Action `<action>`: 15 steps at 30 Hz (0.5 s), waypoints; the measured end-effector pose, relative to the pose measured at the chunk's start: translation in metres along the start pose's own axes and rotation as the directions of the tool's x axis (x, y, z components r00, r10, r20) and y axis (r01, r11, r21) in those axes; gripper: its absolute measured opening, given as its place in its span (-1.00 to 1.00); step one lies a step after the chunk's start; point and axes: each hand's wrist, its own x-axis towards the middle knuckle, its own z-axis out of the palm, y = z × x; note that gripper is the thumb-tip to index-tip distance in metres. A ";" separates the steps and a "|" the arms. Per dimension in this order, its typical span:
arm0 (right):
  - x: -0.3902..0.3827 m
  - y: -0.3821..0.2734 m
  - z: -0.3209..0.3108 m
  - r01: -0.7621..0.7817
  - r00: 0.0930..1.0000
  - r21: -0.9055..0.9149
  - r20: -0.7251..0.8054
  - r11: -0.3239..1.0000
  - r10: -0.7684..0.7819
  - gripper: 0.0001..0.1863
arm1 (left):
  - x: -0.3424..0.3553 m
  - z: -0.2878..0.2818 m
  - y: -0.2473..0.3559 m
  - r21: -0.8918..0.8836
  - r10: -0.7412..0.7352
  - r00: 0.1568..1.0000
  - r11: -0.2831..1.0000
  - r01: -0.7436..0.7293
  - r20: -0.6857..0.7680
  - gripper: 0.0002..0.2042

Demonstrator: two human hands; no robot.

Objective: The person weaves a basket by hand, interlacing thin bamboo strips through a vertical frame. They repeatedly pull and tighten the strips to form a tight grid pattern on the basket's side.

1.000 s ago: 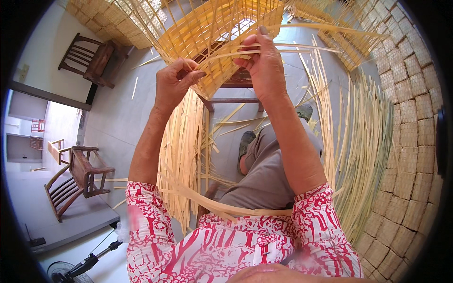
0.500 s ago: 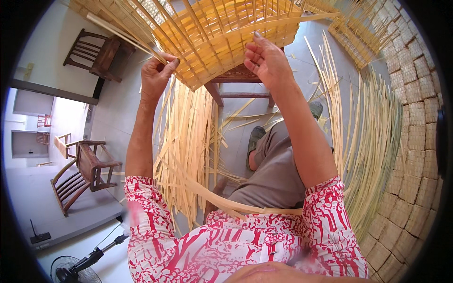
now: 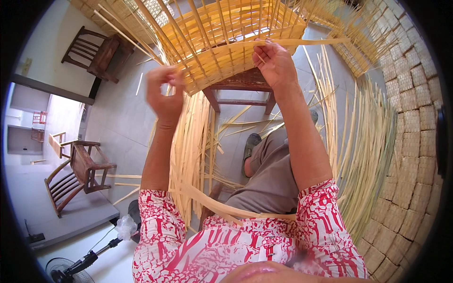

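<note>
Basket (image 3: 212,70) is dead ahead, beyond both hands, partly over a stool (image 3: 240,85). Long axis runs left to right across the body, slanted – near wall's right end farther out than its left. Stakes (image 3: 198,21) stand up off the walls.

Key relation: the flat strip (image 3: 311,42) lies along that near wall, roughly parallel to its top, crossing the stakes and climbing slightly to the right. Its right end sticks out past the basket's right corner, free in the air.

Right hand (image 3: 276,63) is the nearer one to the strip: palm turned in, fingers part curled, tips up at it just short of the right corner. Looks like contact; can't tell if it's pinched or just steadied.

Left hand (image 3: 165,89) is by the near left corner, nearer that corner than the right hand is. Motion-blurred – thumb and fingers curved with a gap showing between them. Can't tell whether the tips hold or touch anything.

Floor strips (image 3: 191,141) lie below, beside the left forearm. Second pile (image 3: 370,141) is off to the right, well apart from both hands.
</note>
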 end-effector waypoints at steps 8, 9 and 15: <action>-0.009 0.003 -0.003 0.096 0.995 0.190 -0.028 0.977 -0.092 -0.78 | 0.040 0.086 0.025 0.178 0.030 0.944 0.980 -0.093 0.330 -0.81; -0.013 0.002 0.004 0.094 0.990 0.264 -0.126 0.960 -0.063 -0.84 | 0.039 0.087 0.023 0.143 0.032 0.954 0.987 -0.078 0.299 -0.85; 0.026 -0.003 -0.043 -0.357 0.795 0.314 0.597 0.880 0.109 -0.68 | 0.046 0.080 0.025 -0.203 -0.114 0.917 0.958 0.204 0.381 -0.85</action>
